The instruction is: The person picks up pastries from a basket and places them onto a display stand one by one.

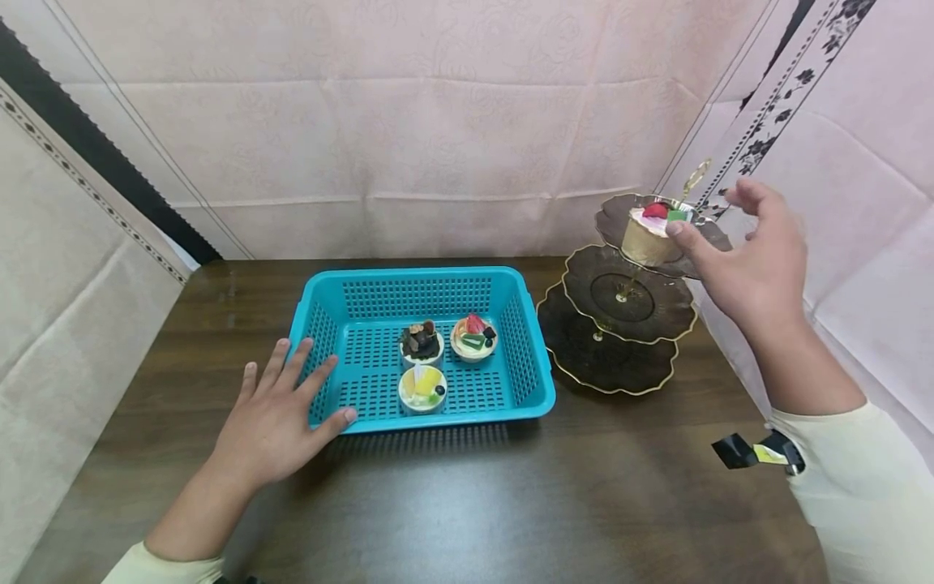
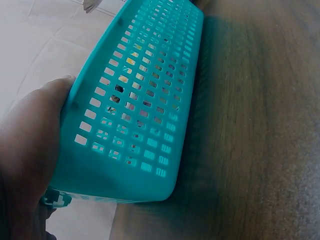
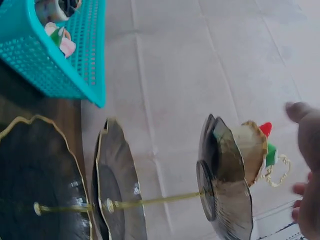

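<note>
turquoise colours the basket that we see on the brown table, and in it stand three cakes: a dark-topped one, a yellow-topped one just on its near side, and a berry-topped one to their right. the left hand lies spread wide at the basket's near left corner, and in the left wrist view we find its thumb touching the rim. right of the basket we see the stand, with three smoky, gold-edged plates on a gold rod. on its top plate, at the far right, sits a fourth cake, pale-sided, red and green on top, with a gold pick beside them. the right hand is wide, thumb and fingers apart, holding nothing; the thumb overlaps that cake from the head, but the right wrist view shows us a gap. a black strip hangs by the right sleeve; pale cloth covers the far side.
</note>
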Demonstrator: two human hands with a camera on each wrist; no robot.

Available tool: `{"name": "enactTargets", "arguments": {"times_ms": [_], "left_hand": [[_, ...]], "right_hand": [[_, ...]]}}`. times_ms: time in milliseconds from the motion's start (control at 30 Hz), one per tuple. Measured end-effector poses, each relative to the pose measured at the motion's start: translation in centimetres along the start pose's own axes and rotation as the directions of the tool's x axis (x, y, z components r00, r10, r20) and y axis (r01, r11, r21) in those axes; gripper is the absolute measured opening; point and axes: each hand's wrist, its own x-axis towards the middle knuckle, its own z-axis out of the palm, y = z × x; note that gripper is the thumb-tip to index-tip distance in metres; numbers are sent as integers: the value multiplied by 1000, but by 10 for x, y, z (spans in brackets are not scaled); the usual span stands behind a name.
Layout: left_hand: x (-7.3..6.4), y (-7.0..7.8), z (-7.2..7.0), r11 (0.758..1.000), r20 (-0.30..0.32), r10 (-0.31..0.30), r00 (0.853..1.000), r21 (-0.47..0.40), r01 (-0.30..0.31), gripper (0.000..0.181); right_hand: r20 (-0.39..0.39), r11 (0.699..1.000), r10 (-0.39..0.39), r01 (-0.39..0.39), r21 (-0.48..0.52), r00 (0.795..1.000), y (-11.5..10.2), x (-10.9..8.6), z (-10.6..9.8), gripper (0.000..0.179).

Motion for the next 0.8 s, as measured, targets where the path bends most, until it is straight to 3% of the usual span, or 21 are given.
{"name": "enactTargets", "arguments": {"times_ms": [67,133,233,333,400,533,633,800], "left_hand": [[0,0,-1,1000,-1,1,1000,2,-1,96],[1,0,0,1000,-2,3,1000,4,-3,96],[1,-1,0,1000,1,3,1000,7,-3,96],[1,-1,0,1000,2,3,1000,8,-3,96],[1,-1,0,1000,3,5,1000,9,-5,96],[1,-1,0,1000,2,6,1000,11,-6,95],[1,-1,0,1000,3,4,1000,14,-4,95],[0,-1,0,1000,6,1,1000,15,-1,96]], "right_hand": [[-128,994,-56,68,87,990,-1,-5,2,78],[-237,969,-137,180,172,962,-6,-11,6,70],[-367,884,-266,378,276,891,-13,-20,13,62],[-441,795,-355,515,322,824,-23,-30,21,58],[-460,755,-413,578,311,786,-25,-35,28,62],[-397,687,-563,677,263,725,-21,-42,41,74],[-261,663,-659,708,242,706,-15,-46,50,73],[-13,640,-750,730,238,662,-9,-53,66,65]]}}
